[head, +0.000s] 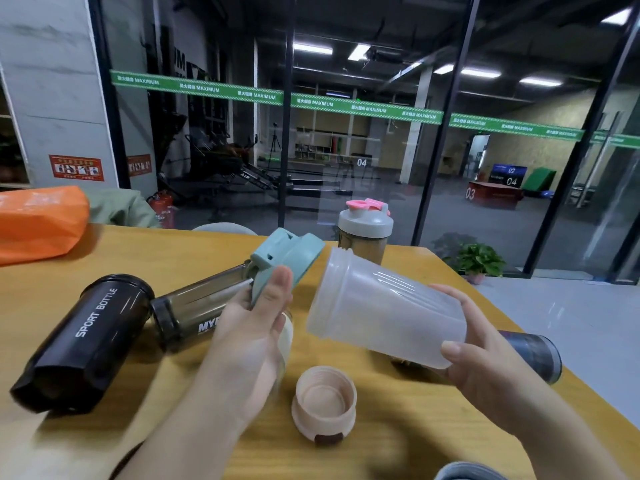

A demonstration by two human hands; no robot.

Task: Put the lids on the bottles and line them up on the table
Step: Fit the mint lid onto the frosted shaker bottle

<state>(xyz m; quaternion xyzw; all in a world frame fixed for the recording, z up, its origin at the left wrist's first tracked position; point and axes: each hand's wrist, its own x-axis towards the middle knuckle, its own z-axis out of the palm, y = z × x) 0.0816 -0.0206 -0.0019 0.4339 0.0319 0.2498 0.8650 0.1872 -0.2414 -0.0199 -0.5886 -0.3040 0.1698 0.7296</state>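
My right hand (485,362) grips a frosted clear bottle (384,306) by its base, tilted with its open threaded mouth up and to the left. My left hand (256,320) holds a teal lid (284,258) just left of that mouth, apart from it. A peach lid (323,403) lies open side up on the wooden table (166,244) below the hands. A black "SPORT BOTTLE" (86,337) and a smoky grey bottle (194,306) lie on their sides at the left. A bottle with a grey and pink lid (365,230) stands upright at the far edge.
An orange bag (38,220) sits at the table's far left corner. A dark blue bottle (533,351) lies on its side behind my right hand near the right edge. A cream-coloured object (287,337) is partly hidden under my left hand. Glass walls stand beyond the table.
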